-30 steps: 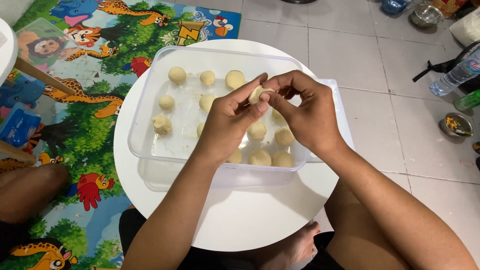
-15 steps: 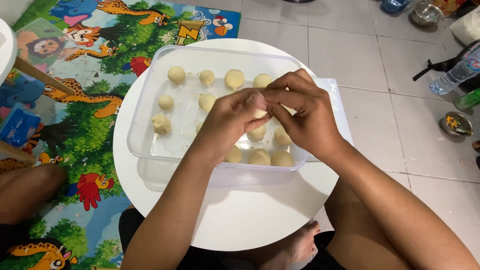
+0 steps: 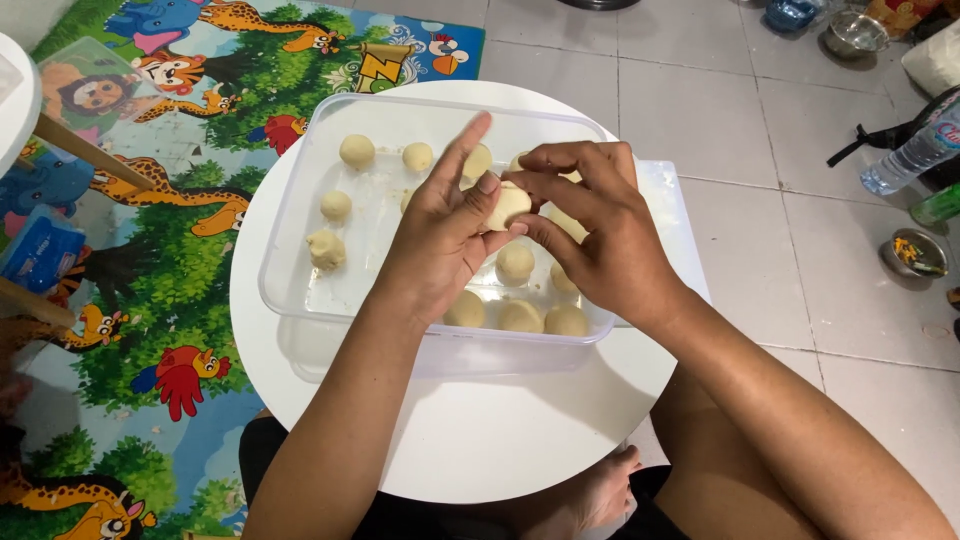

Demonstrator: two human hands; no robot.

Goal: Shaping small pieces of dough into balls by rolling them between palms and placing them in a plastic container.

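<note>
Both my hands meet over a clear plastic tub (image 3: 290,290) on a round white table (image 3: 480,440). Between them is a pale dough ball (image 3: 510,203): my left hand (image 3: 445,235) cups it with the forefinger stretched up, and my right hand (image 3: 600,235) pinches it from the right with thumb and fingertips. Several more dough balls lie in the tub, such as one at the far left (image 3: 357,151), a lumpy one nearer me (image 3: 326,249), and a row along the near wall (image 3: 520,316). Some balls are hidden under my hands.
A colourful animal play mat (image 3: 150,300) covers the floor on the left, with a white table edge (image 3: 15,100) and wooden leg over it. On the tiled floor at right lie a plastic bottle (image 3: 910,155), a small metal bowl (image 3: 915,253) and other bowls (image 3: 855,35).
My hands have turned the dough ball between them; my left forefinger has lifted and now points up. The tub and the other balls have not moved.
</note>
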